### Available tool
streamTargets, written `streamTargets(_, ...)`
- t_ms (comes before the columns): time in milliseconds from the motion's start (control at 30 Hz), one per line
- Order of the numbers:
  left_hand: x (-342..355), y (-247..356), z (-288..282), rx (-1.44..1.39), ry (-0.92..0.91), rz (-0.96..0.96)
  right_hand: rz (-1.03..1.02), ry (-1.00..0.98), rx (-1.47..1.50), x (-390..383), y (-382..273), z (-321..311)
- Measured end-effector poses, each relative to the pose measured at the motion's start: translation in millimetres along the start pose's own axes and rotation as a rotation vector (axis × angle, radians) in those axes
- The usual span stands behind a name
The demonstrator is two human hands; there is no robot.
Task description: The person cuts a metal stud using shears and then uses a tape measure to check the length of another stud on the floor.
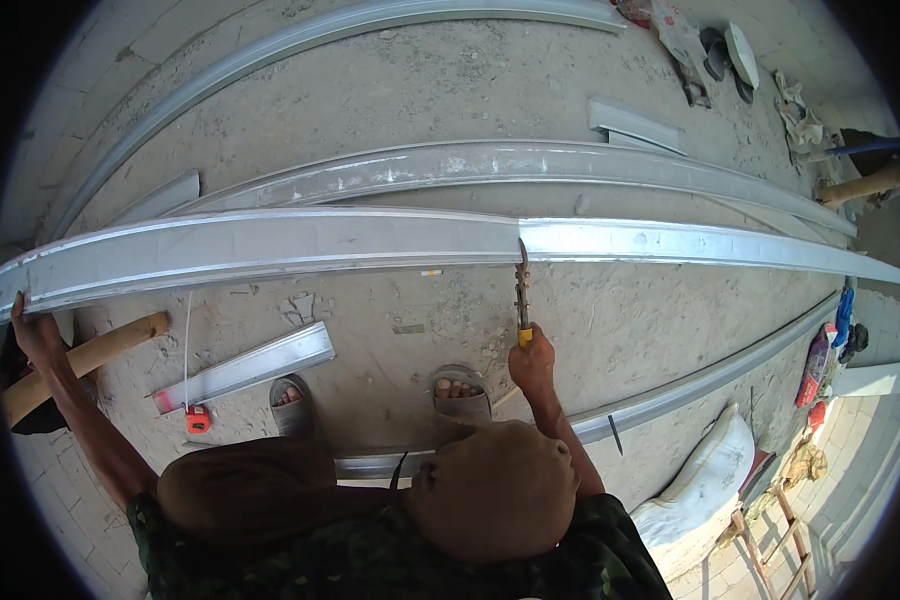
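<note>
A long galvanized metal channel (300,238) runs across in front of me from left to right. At its middle, a line divides a duller left stretch from a brighter right one. My right hand (532,362) is closed round the yellow handles of metal snips (522,290), whose jaws meet the channel's near edge at that line. How deep the blades sit cannot be made out. Far to the left, my left hand (38,338) grips the channel's near edge, one finger up on its face. My sandalled feet rest on the floor below the channel.
A red tape measure (198,420) with its blade drawn out lies by a short channel offcut (255,370). More long channels (490,160) lie beyond and behind me. A cardboard tube (100,360) is near my left arm. At right are a white sack (705,470) and a wooden ladder (785,535).
</note>
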State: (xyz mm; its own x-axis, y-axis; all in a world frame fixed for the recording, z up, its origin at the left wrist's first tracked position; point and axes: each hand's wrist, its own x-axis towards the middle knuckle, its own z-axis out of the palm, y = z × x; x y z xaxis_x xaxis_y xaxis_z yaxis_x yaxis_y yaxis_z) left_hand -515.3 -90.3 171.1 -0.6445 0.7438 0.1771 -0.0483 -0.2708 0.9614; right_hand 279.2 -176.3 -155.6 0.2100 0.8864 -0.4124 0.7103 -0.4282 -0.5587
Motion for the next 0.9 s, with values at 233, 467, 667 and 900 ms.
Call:
streamTargets(233,13.4,-29.4,-14.2,-0.022,0.013,-0.021,0.072,-0.091,-0.338,9.5,-24.4,-19.2)
streamTargets(467,18.0,-37.9,-33.9,0.363,-0.015,0.108,0.151,-0.184,0.084,2.0,-19.9,-26.6)
streamTargets(667,18.0,-38.2,-42.7,0.093,0.013,0.028,0.343,-0.409,0.224,-11.1,-19.0,-57.8)
streamTargets(900,11.5,-43.7,-4.7,0.014,0.054,-0.036,0.47,-0.533,0.385,-3.8,-43.9,-102.7)
